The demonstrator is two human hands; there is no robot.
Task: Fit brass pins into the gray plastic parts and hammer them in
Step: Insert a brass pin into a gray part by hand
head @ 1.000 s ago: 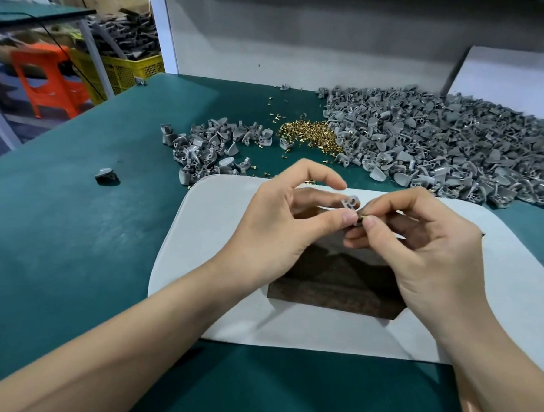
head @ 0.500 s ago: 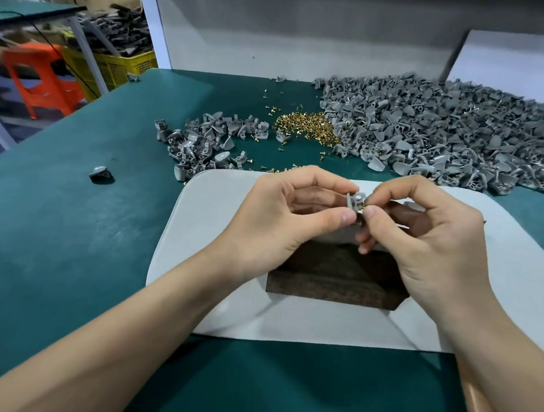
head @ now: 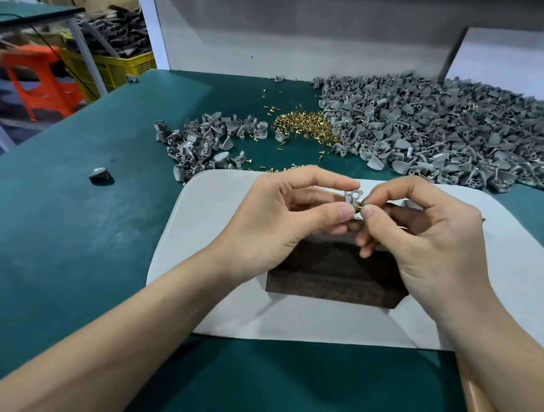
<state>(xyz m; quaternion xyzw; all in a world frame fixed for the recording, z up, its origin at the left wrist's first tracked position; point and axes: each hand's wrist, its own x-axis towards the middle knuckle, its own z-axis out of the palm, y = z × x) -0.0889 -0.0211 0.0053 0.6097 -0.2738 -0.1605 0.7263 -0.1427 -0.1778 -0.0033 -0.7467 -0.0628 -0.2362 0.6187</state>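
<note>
My left hand (head: 284, 224), pinching a gray part (head: 353, 197), and my right hand (head: 423, 238), pinching a brass pin (head: 361, 206), meet above the wooden block (head: 331, 281) and bar the way down onto it. On my left the green table (head: 61, 248) lies open, with only a lone part (head: 100, 175) on it. Past the white mat (head: 221, 221), a small pile (head: 204, 146), the pin heap (head: 307, 125) and the big pile (head: 449, 133) line the far side, with a wall (head: 286, 31) behind. The mat's near strip, between my forearms, is bare.
</note>
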